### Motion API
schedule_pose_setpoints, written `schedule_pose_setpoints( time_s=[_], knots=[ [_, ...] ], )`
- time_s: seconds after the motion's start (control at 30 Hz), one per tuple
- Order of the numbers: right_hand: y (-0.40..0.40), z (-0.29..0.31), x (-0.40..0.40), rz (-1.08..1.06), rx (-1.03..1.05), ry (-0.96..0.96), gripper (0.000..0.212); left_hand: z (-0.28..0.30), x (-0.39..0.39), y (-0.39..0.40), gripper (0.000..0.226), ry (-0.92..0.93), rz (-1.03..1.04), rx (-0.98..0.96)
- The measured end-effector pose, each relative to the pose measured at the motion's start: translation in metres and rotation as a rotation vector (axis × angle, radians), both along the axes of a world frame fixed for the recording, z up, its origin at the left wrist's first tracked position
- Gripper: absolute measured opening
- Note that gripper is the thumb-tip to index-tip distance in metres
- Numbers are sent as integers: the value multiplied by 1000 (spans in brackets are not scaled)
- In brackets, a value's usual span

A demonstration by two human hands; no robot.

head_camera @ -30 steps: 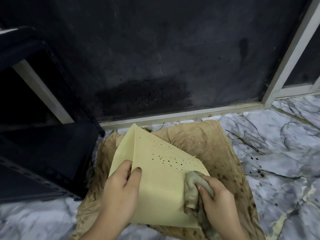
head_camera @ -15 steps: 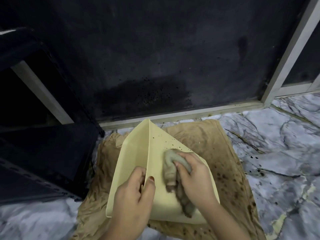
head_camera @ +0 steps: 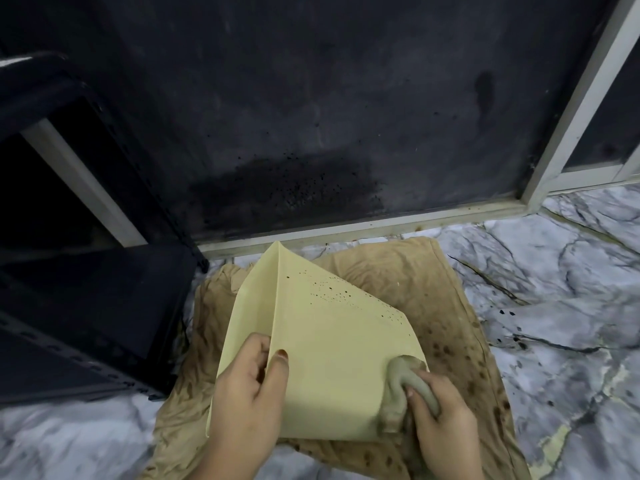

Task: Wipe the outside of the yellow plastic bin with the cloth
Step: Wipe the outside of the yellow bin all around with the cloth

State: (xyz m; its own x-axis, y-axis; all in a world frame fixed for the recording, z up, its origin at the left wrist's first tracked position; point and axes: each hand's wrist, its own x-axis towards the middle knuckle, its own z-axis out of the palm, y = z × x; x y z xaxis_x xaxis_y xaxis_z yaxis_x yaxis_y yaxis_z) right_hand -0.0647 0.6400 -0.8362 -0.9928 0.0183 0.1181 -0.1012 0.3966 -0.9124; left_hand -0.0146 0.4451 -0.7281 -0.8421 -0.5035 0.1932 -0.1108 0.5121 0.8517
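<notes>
The pale yellow plastic bin (head_camera: 322,344) lies tipped over with a corner edge facing up, and dark specks dot its upper right face. My left hand (head_camera: 247,382) grips that corner edge at the near end, fingers wrapped over it. My right hand (head_camera: 440,407) is closed on a wadded grey-green cloth (head_camera: 398,393) and presses it against the bin's lower right corner. The bin's opening is hidden from me.
A stained tan floor cloth (head_camera: 446,306) lies under the bin on the marble floor (head_camera: 568,306). A dark panel in a pale frame (head_camera: 381,226) stands just behind. A black metal shelf (head_camera: 86,306) crowds the left side.
My right hand slid the cloth from the middle of the bin's face down to its lower right corner. My left hand kept its grip on the edge.
</notes>
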Motion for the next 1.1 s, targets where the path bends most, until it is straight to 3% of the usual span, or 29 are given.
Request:
schedule_pose_setpoints(
  time_s=[0.23,0.37,0.57,0.67,0.73,0.9,1.1],
  knots=[
    [-62,62,5,263,-110,202,23,3,4,8,19,-9,-66,-57],
    [-73,74,-18,282,-71,173,22,5,5,8,3,-69,-80,-77],
    [-51,49,-43,214,-31,82,25,12,-1,0,7,-243,-169,13],
    [-31,22,-41,154,22,45,24,16,-12,-11,31,-359,-165,195],
    [-17,4,-37,100,41,21,24,15,-18,-16,33,-367,-96,219],
    [0,-20,-18,13,17,-15,28,16,-30,-21,23,-336,-30,110],
    [-18,-2,0,61,-28,77,26,20,-37,-21,37,-269,-8,-70]
  ],
)
